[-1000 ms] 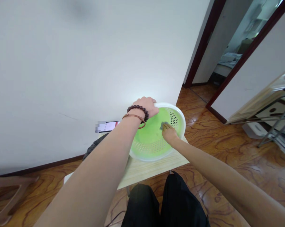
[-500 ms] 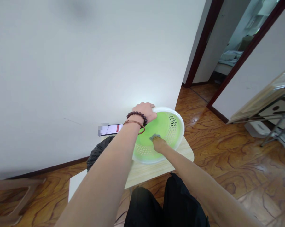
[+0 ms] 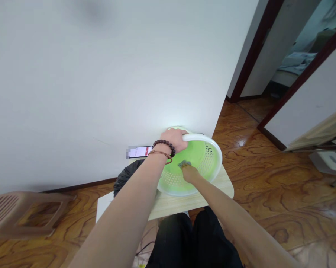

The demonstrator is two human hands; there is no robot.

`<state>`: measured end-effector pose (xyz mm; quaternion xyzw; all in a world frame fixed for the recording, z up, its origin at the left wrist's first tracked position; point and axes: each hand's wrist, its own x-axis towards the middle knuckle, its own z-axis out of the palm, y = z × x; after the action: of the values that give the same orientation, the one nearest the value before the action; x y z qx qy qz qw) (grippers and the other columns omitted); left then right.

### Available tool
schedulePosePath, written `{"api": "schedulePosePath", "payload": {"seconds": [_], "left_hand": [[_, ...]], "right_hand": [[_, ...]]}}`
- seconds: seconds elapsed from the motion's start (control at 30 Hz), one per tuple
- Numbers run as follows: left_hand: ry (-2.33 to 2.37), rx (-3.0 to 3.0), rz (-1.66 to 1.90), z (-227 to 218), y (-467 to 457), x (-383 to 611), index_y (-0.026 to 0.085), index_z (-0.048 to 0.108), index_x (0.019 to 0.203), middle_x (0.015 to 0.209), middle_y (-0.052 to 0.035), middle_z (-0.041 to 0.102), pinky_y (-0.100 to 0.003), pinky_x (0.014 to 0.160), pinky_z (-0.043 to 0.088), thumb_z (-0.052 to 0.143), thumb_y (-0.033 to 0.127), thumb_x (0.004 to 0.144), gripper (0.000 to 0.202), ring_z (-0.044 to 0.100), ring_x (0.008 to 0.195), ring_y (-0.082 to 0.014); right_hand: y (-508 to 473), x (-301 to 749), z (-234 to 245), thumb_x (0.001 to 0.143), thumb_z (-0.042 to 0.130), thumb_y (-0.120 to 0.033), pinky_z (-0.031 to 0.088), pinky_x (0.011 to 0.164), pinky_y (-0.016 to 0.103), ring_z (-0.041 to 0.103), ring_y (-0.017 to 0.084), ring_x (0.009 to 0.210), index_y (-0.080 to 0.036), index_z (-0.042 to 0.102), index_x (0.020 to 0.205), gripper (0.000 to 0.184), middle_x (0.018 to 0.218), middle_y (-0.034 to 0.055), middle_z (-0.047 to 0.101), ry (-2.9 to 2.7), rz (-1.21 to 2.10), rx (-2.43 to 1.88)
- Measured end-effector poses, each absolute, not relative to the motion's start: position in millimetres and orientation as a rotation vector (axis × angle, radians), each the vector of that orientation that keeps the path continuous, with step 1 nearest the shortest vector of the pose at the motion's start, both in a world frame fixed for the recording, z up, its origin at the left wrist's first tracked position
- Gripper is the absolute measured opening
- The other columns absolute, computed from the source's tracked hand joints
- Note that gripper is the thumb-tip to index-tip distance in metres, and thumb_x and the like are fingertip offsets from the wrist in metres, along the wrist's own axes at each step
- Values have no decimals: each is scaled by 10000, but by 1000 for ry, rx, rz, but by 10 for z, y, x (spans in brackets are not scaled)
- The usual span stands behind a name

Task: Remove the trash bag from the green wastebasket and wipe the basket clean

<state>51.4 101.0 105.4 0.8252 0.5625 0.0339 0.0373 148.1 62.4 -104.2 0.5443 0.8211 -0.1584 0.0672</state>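
A round plastic basket (image 3: 218, 158) with a white rim, green floor and perforated sides rests tilted on a small pale wood-topped table (image 3: 181, 203). My left hand (image 3: 175, 139), wearing a beaded bracelet and a brown cord, is closed over the far-left part of the rim. Down inside the basket, my right hand (image 3: 189, 173) presses a small grey cloth (image 3: 184, 163) against the green floor. Its fingers are bunched on the cloth, which is partly hidden beneath them.
A phone (image 3: 141, 152) with a lit screen lies by the wall (image 3: 101, 85). Beside my left forearm is a black plastic bag (image 3: 126, 175). A brown plastic stool (image 3: 31, 214) lies on its side at left. On the right are a doorway and a white box (image 3: 328, 162).
The basket's far rim has lifted slightly in my left hand, so it tilts more. My right hand stays on its floor with the cloth. The view has shifted left.
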Motion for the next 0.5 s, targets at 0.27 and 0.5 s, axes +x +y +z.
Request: {"api": "schedulePosePath", "payload": {"seconds": [0.27,0.5], "left_hand": [[1713,2533,67,1076,1072,462,405,586,1113,915,-18,677,-327,693,475,476,388,707,421,622,812,-220],[1711,2540,60,1092,1040,421,391,585,1121,926,-25,677,-315,701,472,475,358,699,437,620,820,-212]], "right_hand": [[649,1530,-1033,808,317,-64,291,1030,339,373,237,1247,17,429,1287,499,1335,202,428,2561,-447,1512],[457,1456,-1007,791,354,-79,304,1019,334,367,232,1253,13,420,1294,516,1330,209,431,2563,-477,1563]]}}
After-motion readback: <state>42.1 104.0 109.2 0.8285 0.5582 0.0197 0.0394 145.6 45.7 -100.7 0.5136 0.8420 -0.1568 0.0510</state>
